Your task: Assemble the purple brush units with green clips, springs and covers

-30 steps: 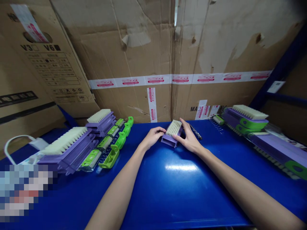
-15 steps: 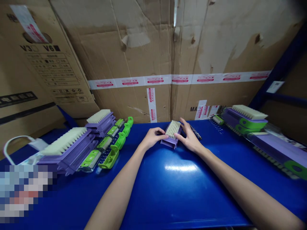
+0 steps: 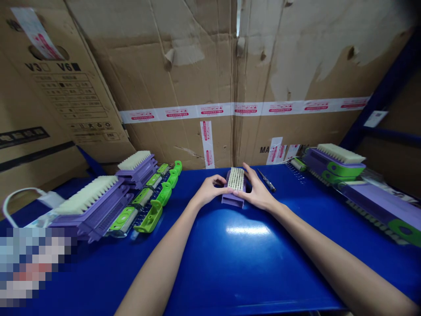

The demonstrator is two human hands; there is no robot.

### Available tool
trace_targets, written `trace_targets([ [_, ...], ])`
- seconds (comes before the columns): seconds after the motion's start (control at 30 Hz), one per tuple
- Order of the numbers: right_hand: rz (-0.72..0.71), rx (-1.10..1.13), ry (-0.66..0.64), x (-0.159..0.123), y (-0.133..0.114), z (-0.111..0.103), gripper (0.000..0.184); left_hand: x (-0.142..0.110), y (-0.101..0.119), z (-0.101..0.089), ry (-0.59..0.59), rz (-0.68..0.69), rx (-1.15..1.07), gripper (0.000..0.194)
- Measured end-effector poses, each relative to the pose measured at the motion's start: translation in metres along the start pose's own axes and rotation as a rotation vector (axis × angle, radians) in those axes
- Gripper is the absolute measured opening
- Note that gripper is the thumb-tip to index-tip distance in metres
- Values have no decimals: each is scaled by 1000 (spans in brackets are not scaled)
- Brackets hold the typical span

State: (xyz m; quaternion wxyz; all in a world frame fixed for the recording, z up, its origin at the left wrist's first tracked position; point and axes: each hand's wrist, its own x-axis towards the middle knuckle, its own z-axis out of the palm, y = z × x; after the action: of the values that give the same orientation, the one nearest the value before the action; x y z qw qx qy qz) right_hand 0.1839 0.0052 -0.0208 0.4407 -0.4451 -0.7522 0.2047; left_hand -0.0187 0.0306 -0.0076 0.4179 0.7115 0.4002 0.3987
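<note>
A purple brush (image 3: 233, 200) with cream bristles (image 3: 236, 177) facing up rests on the blue table between my hands. The hollow end of its housing points toward me. My left hand (image 3: 210, 189) grips its left side, thumb laid across the near edge of the bristles. On the other side, my right hand (image 3: 258, 191) has its thumb at the near right corner and its fingers along the far right side. The two thumb tips nearly meet. A slim pen-like tool (image 3: 266, 180) lies just beyond my right hand.
Purple brush housings (image 3: 95, 206) stand at left, beside a row of green-ended parts (image 3: 143, 197) and green caps (image 3: 153, 217). Purple-and-green brushes (image 3: 345, 164) are stacked at right. Cardboard (image 3: 180, 74) walls the back. A white cable (image 3: 16, 193) curves at far left.
The brush has turned slightly, its hollow end now facing me more squarely. Both thumbs have moved onto its near edge, and more of the pen-like tool shows.
</note>
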Motion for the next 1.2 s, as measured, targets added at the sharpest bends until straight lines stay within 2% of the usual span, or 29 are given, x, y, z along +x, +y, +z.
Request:
trace_targets([
  [0.1,37,116,-7,-1,-1,1,99,1,-1,0,-3,-7,-45,55],
  [0.23,87,233,-37,-1,-6,2,102,0,-1,-1,-24,-22,-76,86],
  [0.3,105,284,-57,-1,-9,2,103,-1,-1,-2,-58,-25,-100,93],
  [0.5,132,377,-72,-1,-12,3,103,0,-3,-4,-153,24,-151,90],
  [0.77,129,422,-67,1,-8,3,99,0,2,-1,-94,-21,-187,95],
  [1.2,157,461,-46,3,-4,4,94,-1,5,0,-78,-7,-44,98],
])
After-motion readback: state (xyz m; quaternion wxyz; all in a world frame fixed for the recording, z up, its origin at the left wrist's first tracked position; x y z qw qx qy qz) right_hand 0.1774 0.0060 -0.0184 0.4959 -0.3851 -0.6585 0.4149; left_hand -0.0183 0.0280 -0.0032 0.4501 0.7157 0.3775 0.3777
